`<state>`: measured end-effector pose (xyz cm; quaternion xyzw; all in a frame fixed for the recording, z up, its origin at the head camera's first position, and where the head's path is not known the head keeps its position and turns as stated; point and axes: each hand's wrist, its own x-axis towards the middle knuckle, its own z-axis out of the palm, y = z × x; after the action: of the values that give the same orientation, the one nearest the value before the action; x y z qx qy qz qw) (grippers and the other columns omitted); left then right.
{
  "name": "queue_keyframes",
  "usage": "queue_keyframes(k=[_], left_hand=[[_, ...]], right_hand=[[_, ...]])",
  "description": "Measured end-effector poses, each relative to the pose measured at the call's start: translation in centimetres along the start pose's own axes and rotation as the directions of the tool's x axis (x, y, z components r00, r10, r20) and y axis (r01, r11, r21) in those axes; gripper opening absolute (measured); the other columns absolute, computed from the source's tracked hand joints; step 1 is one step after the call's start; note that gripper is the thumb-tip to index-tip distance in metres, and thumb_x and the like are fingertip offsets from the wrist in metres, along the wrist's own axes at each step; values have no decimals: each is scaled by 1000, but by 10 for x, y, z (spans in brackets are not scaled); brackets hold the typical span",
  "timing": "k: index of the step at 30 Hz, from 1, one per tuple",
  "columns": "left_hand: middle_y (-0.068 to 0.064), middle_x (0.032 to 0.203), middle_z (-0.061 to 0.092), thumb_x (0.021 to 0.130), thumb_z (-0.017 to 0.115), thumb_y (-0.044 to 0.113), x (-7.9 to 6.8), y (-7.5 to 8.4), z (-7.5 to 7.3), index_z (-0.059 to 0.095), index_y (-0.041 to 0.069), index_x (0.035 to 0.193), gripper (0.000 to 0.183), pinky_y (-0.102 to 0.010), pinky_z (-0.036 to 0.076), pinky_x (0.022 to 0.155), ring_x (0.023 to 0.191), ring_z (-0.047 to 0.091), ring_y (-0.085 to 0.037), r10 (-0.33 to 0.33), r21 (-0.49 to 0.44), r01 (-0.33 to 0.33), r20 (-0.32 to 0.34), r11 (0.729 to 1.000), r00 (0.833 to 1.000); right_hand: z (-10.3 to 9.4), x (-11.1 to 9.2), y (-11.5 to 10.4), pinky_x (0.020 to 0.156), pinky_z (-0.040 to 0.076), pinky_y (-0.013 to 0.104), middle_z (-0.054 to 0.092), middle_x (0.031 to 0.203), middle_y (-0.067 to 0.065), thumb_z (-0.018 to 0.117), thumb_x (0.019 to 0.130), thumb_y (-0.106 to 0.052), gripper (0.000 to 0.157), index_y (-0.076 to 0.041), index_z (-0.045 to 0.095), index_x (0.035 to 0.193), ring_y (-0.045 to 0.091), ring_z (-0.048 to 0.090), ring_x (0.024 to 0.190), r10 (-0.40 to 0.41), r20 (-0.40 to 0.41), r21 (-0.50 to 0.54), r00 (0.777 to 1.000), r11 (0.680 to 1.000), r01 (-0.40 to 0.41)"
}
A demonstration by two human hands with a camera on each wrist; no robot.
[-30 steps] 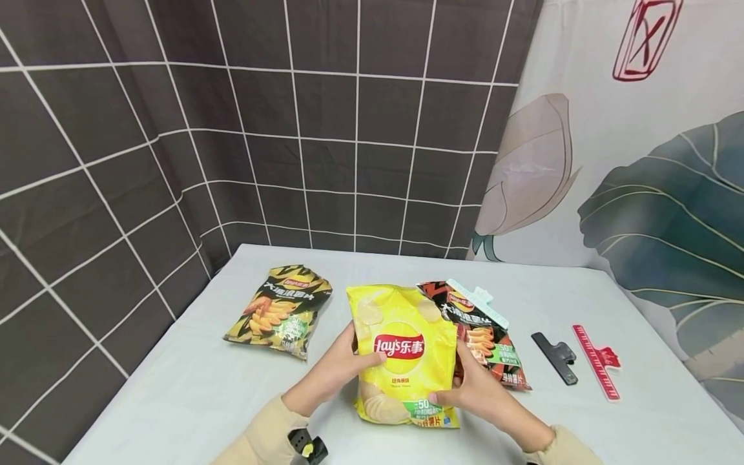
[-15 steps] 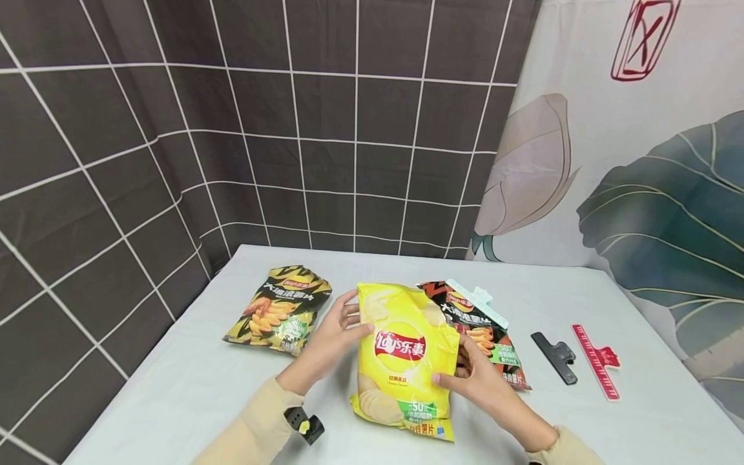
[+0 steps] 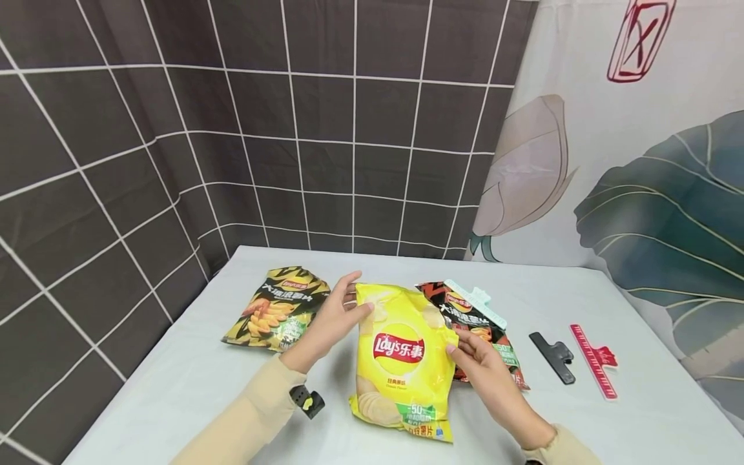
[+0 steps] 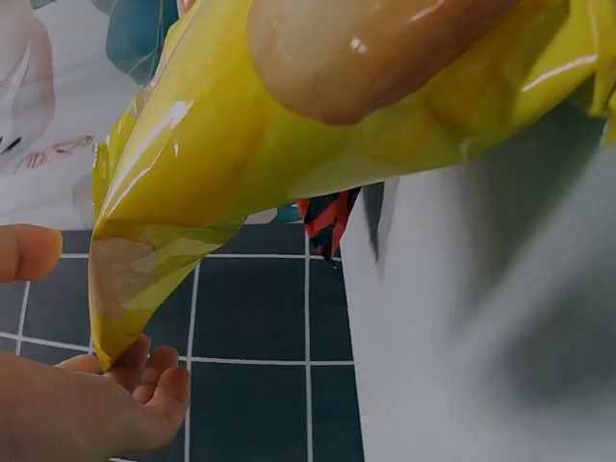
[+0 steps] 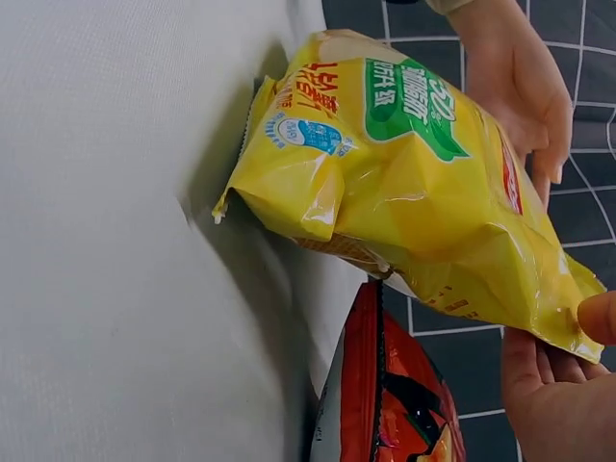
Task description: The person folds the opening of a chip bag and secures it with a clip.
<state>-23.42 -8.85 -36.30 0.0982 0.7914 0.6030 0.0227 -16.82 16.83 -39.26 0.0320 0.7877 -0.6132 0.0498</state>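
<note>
A yellow Lay's chip bag point(image 3: 401, 394) stands tilted above the white table in the head view, its printed front towards me. My right hand point(image 3: 491, 381) pinches its upper right edge, thumb in front and fingers behind, as the right wrist view also shows. At the top left corner is my left hand point(image 3: 331, 320); in the left wrist view its fingers point(image 4: 159, 385) touch the corner from behind while the thumb stands off the film. Behind the right hand lies a black-and-red chip bag point(image 3: 462, 307) with a pale blue clip point(image 3: 476, 303) across its top.
A black-and-gold chip bag point(image 3: 279, 307) lies at the left, partly behind the left hand. On the right of the white table point(image 3: 639, 439) lie a black bag clip point(image 3: 552, 357) and a red bag clip point(image 3: 594, 361). Dark gridded cloth point(image 3: 383, 174) hangs behind.
My left hand has let go of the bag's left side and moved up to its top left corner. The right hand has slid up the right edge. The bag's bottom has shifted slightly nearer.
</note>
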Motion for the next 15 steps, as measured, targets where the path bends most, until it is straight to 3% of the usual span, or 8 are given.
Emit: queue_keyframes(k=[8, 15], left_hand=[[-12, 144, 46, 91, 62, 20, 1, 12, 1, 42, 16, 143, 56, -55, 36, 108, 134, 41, -37, 39, 207, -44, 26, 977, 999], [-12, 145, 41, 90, 62, 22, 2, 15, 4, 47, 17, 141, 52, -56, 37, 106, 135, 38, -32, 67, 317, -79, 50, 945, 997]], right_hand=[[0, 0, 2, 89, 52, 20, 58, 131, 18, 55, 98, -22, 48, -3, 42, 141, 8, 61, 106, 23, -18, 61, 1000, 998, -22], [1, 1, 1, 86, 52, 20, 60, 126, 15, 55, 98, -20, 44, -2, 45, 137, 3, 62, 100, 29, -17, 107, 999, 994, -27]])
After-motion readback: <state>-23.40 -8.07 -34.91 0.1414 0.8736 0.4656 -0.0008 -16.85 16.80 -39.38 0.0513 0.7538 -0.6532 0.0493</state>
